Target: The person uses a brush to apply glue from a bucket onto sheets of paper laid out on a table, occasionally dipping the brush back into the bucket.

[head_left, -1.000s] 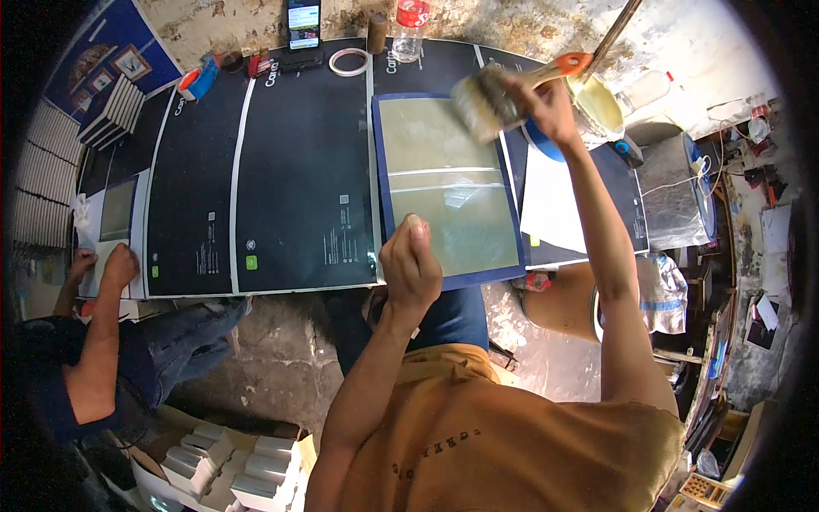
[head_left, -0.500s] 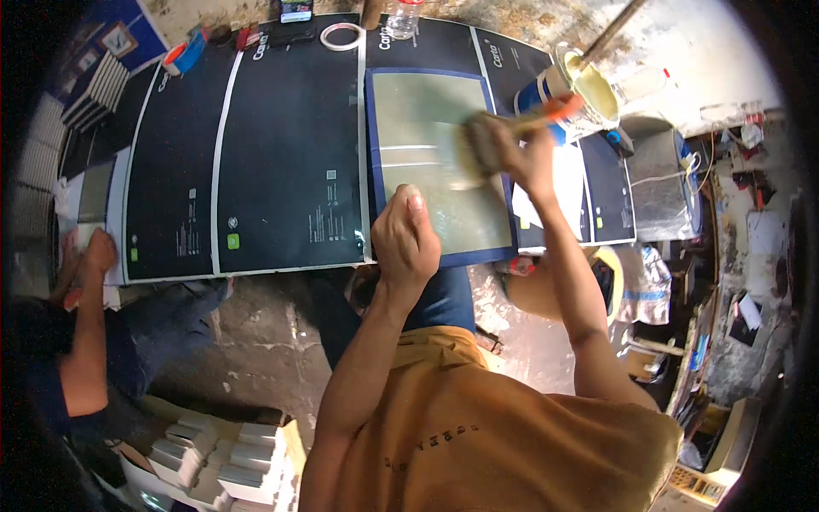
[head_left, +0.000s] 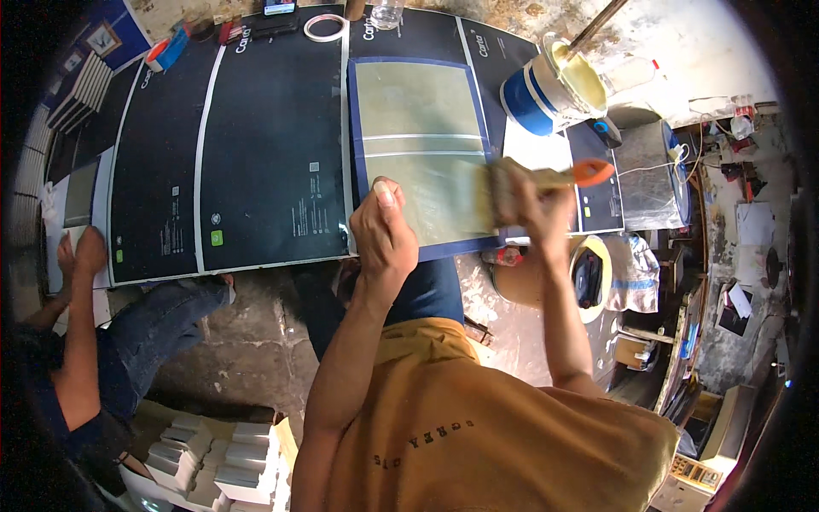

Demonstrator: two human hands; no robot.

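Flat in front of me lies a blue-edged book cover (head_left: 418, 94), its two pale boards wet-looking and parted by narrow strips. My left hand (head_left: 384, 226) is closed at its near left corner, thumb up, gripping the edge; the fingertips are hidden. With my right hand (head_left: 537, 209) I grip a wide brush (head_left: 591, 173) with an orange-tipped handle. Its blurred bristles rest over the near board's right side. Beyond the cover, at the right, stands a blue-and-white bucket (head_left: 529, 96) of pale yellowish paste with a stick in it.
Dark panels (head_left: 273, 128) cover the table. A tape roll (head_left: 326, 28), a bottle (head_left: 386, 14) and a phone (head_left: 279, 7) lie along the back. White paper (head_left: 537, 147) sits below the bucket. At the left, another person's hands (head_left: 85, 252) handle a similar cover. White stacks fill a box (head_left: 243, 465) behind.
The brush and my right hand have moved nearer to me and rightward, from mid-cover to the near board's right side. My left hand stays at the corner. The view has shifted slightly.
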